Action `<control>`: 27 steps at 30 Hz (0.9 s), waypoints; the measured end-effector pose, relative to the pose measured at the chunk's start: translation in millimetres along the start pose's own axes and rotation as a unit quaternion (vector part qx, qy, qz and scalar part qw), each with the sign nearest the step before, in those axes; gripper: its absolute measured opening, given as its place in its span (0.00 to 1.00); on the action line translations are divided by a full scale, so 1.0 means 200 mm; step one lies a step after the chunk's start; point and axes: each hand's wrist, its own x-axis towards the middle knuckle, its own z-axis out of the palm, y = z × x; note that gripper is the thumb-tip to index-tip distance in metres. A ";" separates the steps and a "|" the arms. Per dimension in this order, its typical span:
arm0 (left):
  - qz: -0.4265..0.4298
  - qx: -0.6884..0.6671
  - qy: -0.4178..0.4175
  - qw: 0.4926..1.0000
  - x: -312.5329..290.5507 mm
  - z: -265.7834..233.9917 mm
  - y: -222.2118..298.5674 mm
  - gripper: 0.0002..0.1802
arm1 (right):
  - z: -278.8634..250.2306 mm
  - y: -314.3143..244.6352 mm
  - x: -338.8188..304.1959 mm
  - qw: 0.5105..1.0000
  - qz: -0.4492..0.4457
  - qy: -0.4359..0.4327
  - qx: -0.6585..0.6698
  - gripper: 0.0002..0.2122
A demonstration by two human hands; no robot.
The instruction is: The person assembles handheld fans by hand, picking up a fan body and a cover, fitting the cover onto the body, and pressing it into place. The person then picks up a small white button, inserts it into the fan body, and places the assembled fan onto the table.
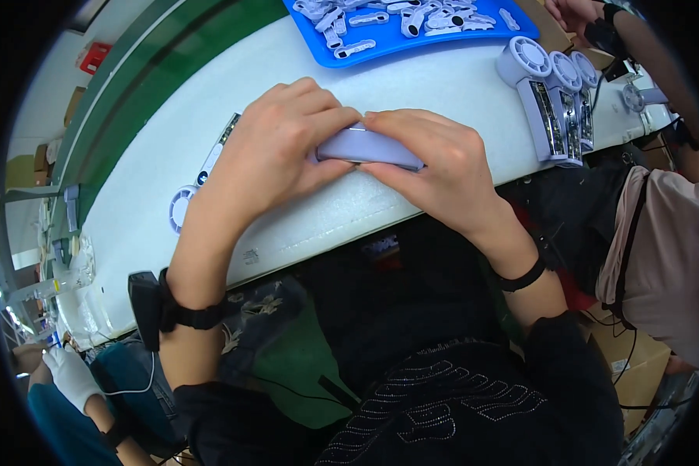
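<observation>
A smooth lavender fan casing lies level between my hands, just above the white work surface. My left hand grips its left end, with fingers over the top and the thumb along the near edge. Around the right end, my right hand is closed in the same way. Both thumbs nearly meet at the middle of the near edge. The casing's ends are hidden by my hands. Partly behind my left forearm lies a lavender handheld fan with its handle open and circuit parts showing.
A blue tray of several lavender and white casing parts sits at the far side. To the right, several open-handled fans lie side by side. Another person's hand is at the upper right; a white-gloved hand is at the lower left.
</observation>
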 end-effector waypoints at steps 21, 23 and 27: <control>-0.116 0.046 0.378 0.917 -0.27 0.13 0.83 0.32 | -0.19 -0.43 -0.03 0.720 0.040 0.056 0.690 0.31; -0.121 0.026 0.394 0.911 -0.30 0.12 0.91 0.32 | -0.18 -0.49 -0.06 0.736 0.031 0.055 0.674 0.31; -0.127 0.009 0.425 0.896 -0.34 0.15 1.00 0.32 | -0.22 -0.56 -0.09 0.803 0.001 0.058 0.593 0.31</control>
